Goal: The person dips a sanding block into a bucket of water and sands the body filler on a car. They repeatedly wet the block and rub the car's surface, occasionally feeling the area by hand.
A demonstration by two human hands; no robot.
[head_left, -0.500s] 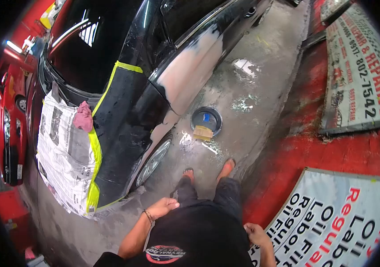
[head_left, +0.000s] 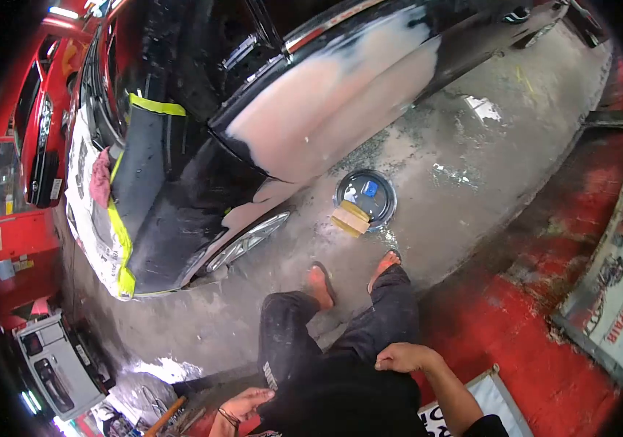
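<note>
My left hand (head_left: pixel 247 403) is closed in a pinch at the left side of my dark trousers (head_left: pixel 290 335), its fingertips against the cloth. On the other side, my right hand (head_left: pixel 402 357) is likewise closed on trouser cloth near the hip. Beyond my feet, a round black basin (head_left: pixel 393 211) on the floor contains a blue piece (head_left: pixel 370 189) and what looks like water. Tan and yellow blocks (head_left: pixel 350 217) lie across its near rim. Ahead stands a black car with a pale, sanded-looking patch on its door (head_left: pixel 326 109) and a dull grey-black fender (head_left: pixel 195 197).
Yellow-green tape (head_left: pixel 123 240) and white paper edge the fender, with a pink cloth (head_left: pixel 100 178) on top. The concrete floor (head_left: pixel 457 197) has wet patches. A signboard (head_left: pixel 610 306) leans at right. A red car (head_left: pixel 42 124) and a grey van (head_left: pixel 60 364) stand at left.
My view has turned and lowered toward the car door and basin. My knees are more bent, and both hands have stayed at my sides, closed. The basin and cloth appear unmoved.
</note>
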